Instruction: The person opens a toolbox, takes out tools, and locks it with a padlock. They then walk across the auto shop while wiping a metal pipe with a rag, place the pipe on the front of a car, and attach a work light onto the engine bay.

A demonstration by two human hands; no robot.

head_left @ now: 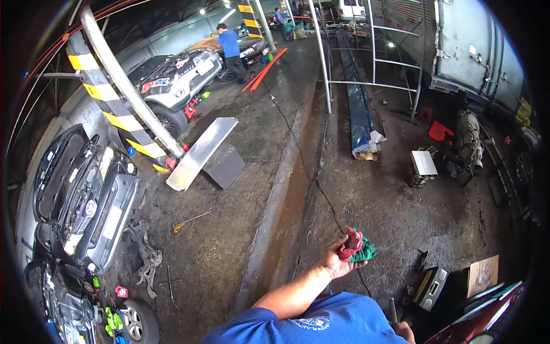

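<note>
My left hand (pixel 335 261) is stretched out in front of my blue shirt, with a bunched red and green cloth (pixel 358 247) in its grip. Part of that hand is hidden behind the cloth. Low at the frame's bottom edge my right hand (pixel 404 331) shows only in part, its fingers curled by a thin grey metal rod (pixel 393 309) that sticks up from it. What is at the lower end of the rod is out of sight. A dark cable (pixel 321 192) runs along the floor and passes behind the left hand.
An open-hooded car (pixel 89 212) stands left, near a loose wheel (pixel 137 322). A striped pillar (pixel 109 100) and a metal panel (pixel 203 152) are behind it. Scaffolding (pixel 373 51) and a truck body (pixel 481 51) stand right. A person in blue (pixel 231 43) is by the cars.
</note>
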